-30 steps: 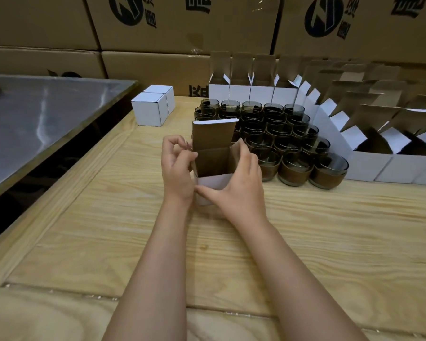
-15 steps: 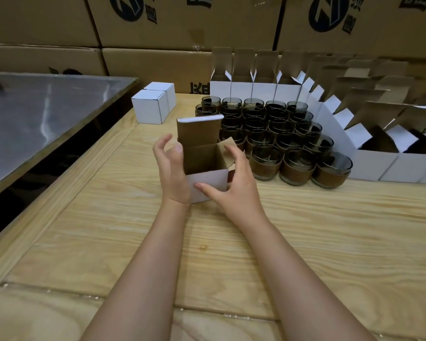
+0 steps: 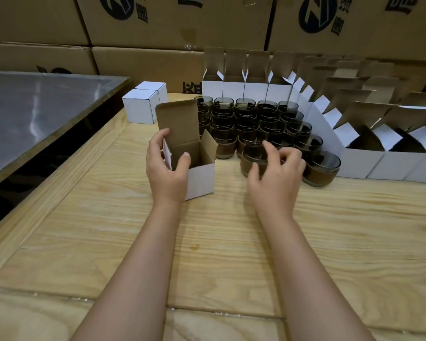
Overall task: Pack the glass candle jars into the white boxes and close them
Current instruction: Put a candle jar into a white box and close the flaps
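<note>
The left hand grips one open white box standing on the wooden table. Its thumb is hooked over the near top edge and its fingers curl round the left side flap. The box's brown lid flap stands upright just beyond the fingers, and another side flap leans out toward the right hand.

The right hand is well apart from the box, fingers spread and half curled over a glass candle jar in the nearest row. The thumb lies across the jar's front and the forefinger arches above its rim. Whether the fingers actually press the glass cannot be told.

That jar belongs to a tight block of smoked-glass jars just beyond both hands. There are five across in the far row; the rows overlap too much for a total. One front jar stands between the hands, close to the held box, and another stands just right of the right hand.

Two closed white boxes sit touching each other, beyond and left of the left hand. Four open white boxes line the far side of the jars. More open boxes run in a line beyond and to the right of the right hand; their number is unclear. Printed cardboard cartons are stacked behind everything, and a metal tabletop lies far left of the left hand.
</note>
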Demonstrator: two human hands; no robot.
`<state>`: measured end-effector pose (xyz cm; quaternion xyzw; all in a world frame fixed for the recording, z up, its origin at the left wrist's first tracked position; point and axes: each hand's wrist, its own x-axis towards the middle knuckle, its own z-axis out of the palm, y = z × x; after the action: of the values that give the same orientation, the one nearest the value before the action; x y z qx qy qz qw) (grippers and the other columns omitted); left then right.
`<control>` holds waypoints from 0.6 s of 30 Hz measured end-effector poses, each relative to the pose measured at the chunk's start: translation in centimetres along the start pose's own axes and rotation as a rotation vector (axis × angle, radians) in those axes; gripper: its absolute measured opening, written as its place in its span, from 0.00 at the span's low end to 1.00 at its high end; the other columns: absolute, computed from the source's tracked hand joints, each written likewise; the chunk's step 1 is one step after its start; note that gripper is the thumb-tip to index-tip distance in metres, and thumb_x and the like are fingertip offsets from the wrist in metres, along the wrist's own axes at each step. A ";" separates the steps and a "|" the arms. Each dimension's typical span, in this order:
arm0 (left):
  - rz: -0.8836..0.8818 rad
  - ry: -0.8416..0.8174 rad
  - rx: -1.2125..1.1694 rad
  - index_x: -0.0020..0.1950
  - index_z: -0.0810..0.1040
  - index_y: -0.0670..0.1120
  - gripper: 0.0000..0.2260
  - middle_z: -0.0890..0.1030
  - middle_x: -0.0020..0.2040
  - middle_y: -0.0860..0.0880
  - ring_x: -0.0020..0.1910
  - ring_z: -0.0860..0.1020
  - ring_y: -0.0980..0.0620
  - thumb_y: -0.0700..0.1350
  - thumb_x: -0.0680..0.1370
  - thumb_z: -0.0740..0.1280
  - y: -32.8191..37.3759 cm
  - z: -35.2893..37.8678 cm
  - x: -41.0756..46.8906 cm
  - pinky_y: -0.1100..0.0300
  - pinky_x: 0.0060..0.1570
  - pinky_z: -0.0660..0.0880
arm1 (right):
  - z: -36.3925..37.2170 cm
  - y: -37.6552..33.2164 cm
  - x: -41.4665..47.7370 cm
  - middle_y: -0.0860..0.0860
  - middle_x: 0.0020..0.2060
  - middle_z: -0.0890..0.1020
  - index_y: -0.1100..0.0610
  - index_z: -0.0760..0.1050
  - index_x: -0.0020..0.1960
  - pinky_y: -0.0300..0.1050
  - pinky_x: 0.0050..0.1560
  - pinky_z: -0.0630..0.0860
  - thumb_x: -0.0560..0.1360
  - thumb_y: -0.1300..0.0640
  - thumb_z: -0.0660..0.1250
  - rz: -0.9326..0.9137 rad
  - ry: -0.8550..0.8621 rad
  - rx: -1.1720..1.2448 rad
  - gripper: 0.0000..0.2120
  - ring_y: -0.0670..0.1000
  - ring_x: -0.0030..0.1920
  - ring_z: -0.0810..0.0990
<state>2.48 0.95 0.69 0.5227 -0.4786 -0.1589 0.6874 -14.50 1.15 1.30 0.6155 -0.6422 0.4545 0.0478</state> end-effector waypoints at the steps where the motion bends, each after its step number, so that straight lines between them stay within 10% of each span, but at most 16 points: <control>1: -0.005 0.003 0.005 0.63 0.69 0.52 0.22 0.76 0.62 0.44 0.62 0.73 0.40 0.43 0.70 0.66 0.0 0.0 0.0 0.38 0.59 0.72 | 0.1 0.6 0.2 0.57 0.56 0.69 0.55 0.72 0.67 0.46 0.57 0.65 0.74 0.57 0.67 0.071 -0.050 -0.087 0.21 0.57 0.55 0.67; 15: -0.014 0.005 -0.017 0.63 0.72 0.48 0.20 0.76 0.61 0.46 0.58 0.75 0.44 0.45 0.70 0.63 -0.2 0.0 0.3 0.40 0.56 0.73 | 0.3 0.6 -0.2 0.55 0.55 0.68 0.55 0.81 0.50 0.39 0.56 0.60 0.73 0.60 0.69 -0.044 -0.188 0.114 0.06 0.54 0.57 0.65; 18: -0.032 0.007 -0.073 0.60 0.73 0.47 0.19 0.76 0.59 0.45 0.54 0.75 0.49 0.50 0.70 0.62 0.0 0.0 0.4 0.53 0.53 0.74 | 0.2 0.4 -0.4 0.54 0.63 0.67 0.52 0.79 0.46 0.39 0.61 0.57 0.73 0.58 0.70 -0.023 -0.272 0.224 0.03 0.54 0.64 0.62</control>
<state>2.66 0.69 0.92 0.5054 -0.4618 -0.1852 0.7050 -14.66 1.21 0.70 0.6800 -0.5810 0.4352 -0.1033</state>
